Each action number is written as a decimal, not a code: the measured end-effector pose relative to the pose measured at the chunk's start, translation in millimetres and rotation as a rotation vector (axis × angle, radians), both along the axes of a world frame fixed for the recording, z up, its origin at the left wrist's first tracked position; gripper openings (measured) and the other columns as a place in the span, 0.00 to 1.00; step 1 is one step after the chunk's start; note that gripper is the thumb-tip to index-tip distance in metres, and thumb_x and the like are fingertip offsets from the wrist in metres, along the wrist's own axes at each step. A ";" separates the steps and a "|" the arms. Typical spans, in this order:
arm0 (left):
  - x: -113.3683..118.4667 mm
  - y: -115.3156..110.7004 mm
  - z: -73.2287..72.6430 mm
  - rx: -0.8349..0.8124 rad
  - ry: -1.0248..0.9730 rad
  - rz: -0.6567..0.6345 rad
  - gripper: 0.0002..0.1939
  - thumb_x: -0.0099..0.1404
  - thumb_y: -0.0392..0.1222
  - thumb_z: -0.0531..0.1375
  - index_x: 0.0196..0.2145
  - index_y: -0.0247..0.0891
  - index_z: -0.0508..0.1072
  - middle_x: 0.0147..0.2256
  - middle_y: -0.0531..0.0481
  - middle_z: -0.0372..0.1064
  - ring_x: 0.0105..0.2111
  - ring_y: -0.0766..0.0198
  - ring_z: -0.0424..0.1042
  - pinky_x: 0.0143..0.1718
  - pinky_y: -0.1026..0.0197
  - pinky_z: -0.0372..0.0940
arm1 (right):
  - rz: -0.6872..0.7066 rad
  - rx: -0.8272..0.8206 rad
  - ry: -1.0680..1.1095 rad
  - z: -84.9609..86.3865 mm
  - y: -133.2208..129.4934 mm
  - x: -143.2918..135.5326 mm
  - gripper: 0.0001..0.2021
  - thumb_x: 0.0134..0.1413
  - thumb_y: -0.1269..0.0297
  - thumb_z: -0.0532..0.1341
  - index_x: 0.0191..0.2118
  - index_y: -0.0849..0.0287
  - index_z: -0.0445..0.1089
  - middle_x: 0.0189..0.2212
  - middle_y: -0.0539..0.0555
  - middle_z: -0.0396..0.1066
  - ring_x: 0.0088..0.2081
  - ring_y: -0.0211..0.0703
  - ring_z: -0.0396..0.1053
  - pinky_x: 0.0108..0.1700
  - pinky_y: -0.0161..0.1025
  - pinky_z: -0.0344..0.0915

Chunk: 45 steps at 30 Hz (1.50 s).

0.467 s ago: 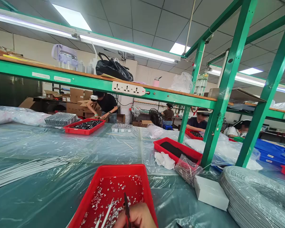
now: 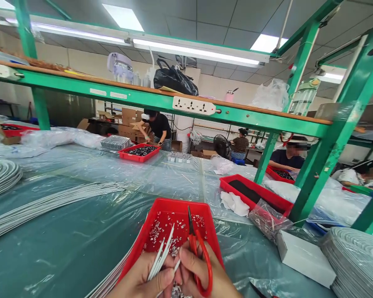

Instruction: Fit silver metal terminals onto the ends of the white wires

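Note:
Over a red tray both of my hands meet. My left hand is closed around several thin white wires, whose ends stick up and forward. In my right hand is a pair of scissors with orange-red handles and dark blades pointing away. The thumb and fingers of that hand also touch the tip of one white strand next to the left fingers. Small shiny metal bits are scattered on the tray's bottom. Part of the tray is hidden by my hands.
A bundle of long white wires lies left, and a wire coil sits right beside a white box. Beyond are a red tray with black material and crumpled white paper. A green shelf frame spans overhead; co-workers sit or stand behind.
The view has swung left. My left hand with the white wires has come fully into view and meets my right hand. The scissors' orange-red handles now show clearly.

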<state>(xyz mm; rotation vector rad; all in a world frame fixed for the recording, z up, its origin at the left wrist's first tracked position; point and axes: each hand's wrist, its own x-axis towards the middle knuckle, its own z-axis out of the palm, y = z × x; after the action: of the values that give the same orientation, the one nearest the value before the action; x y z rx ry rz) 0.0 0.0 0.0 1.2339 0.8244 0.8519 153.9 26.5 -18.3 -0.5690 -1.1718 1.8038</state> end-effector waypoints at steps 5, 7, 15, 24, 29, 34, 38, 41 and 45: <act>5.4 -3.8 -1.1 0.149 0.124 0.075 0.27 0.50 0.66 0.59 0.22 0.34 0.65 0.18 0.57 0.63 0.13 0.76 0.56 0.15 0.71 0.48 | 0.316 -0.137 -0.005 4.7 -3.9 6.2 0.21 0.45 0.46 0.61 0.17 0.57 0.59 0.02 0.39 0.50 0.05 0.27 0.42 0.12 0.29 0.45; 5.2 -4.2 -1.4 0.185 0.156 0.083 0.28 0.51 0.67 0.57 0.22 0.35 0.64 0.15 0.58 0.60 0.12 0.74 0.56 0.14 0.71 0.49 | 0.315 -0.144 -0.003 8.5 -7.0 6.3 0.23 0.46 0.45 0.60 0.15 0.56 0.56 0.02 0.40 0.49 0.06 0.27 0.43 0.14 0.29 0.47; 5.4 -5.0 4.1 0.173 0.246 0.166 0.27 0.53 0.64 0.57 0.29 0.32 0.69 0.12 0.59 0.57 0.12 0.73 0.56 0.16 0.70 0.51 | -0.113 0.006 -0.122 14.6 -11.0 9.2 0.15 0.43 0.58 0.69 0.29 0.63 0.67 0.14 0.42 0.64 0.12 0.21 0.50 0.14 0.27 0.38; 5.5 -5.9 5.7 0.121 0.041 0.164 0.22 0.47 0.57 0.66 0.22 0.33 0.68 0.18 0.54 0.67 0.15 0.74 0.59 0.18 0.69 0.54 | 0.318 -0.292 0.060 14.7 -17.6 3.8 0.21 0.45 0.47 0.62 0.16 0.57 0.57 0.03 0.39 0.49 0.09 0.28 0.43 0.18 0.30 0.44; 3.8 -3.4 2.6 0.051 -0.080 0.025 0.20 0.52 0.57 0.64 0.25 0.35 0.70 0.14 0.58 0.62 0.11 0.75 0.57 0.13 0.72 0.51 | 0.081 -0.069 -0.046 8.6 -11.5 5.5 0.20 0.45 0.47 0.62 0.18 0.57 0.62 0.04 0.40 0.51 0.08 0.29 0.43 0.16 0.32 0.43; 1.7 -9.3 4.7 -0.160 -0.166 -0.025 0.16 0.53 0.53 0.65 0.26 0.35 0.73 0.16 0.57 0.63 0.11 0.75 0.56 0.10 0.72 0.46 | -0.414 0.375 -0.370 15.1 -19.4 10.5 0.10 0.43 0.60 0.68 0.22 0.58 0.70 0.18 0.48 0.66 0.22 0.35 0.59 0.27 0.34 0.53; 0.6 -13.1 13.7 -0.165 -0.177 -0.099 0.17 0.51 0.54 0.66 0.25 0.34 0.74 0.16 0.57 0.61 0.10 0.77 0.49 0.11 0.70 0.40 | -0.125 0.083 -0.219 16.9 -24.1 7.7 0.16 0.46 0.51 0.65 0.24 0.58 0.64 0.15 0.46 0.62 0.17 0.32 0.57 0.22 0.32 0.50; 1.5 -11.2 19.4 -0.081 -0.208 -0.241 0.20 0.52 0.56 0.64 0.23 0.34 0.75 0.13 0.57 0.59 0.13 0.75 0.53 0.16 0.70 0.48 | 0.075 0.000 -0.035 8.2 -18.4 0.0 0.20 0.46 0.51 0.63 0.16 0.60 0.61 0.14 0.47 0.61 0.15 0.30 0.55 0.21 0.32 0.50; 1.6 -8.4 13.4 -0.057 -0.171 -0.152 0.20 0.53 0.57 0.63 0.23 0.35 0.74 0.14 0.58 0.60 0.12 0.76 0.52 0.17 0.70 0.48 | 0.083 0.015 0.025 2.0 -11.7 -4.2 0.22 0.47 0.48 0.62 0.15 0.59 0.60 0.08 0.45 0.58 0.08 0.28 0.46 0.15 0.32 0.47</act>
<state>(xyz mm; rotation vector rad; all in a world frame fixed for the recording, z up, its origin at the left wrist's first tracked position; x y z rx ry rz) 1.6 -8.4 13.4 1.1413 0.6057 0.7932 149.8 14.8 -16.3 -0.4941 -1.2064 1.8657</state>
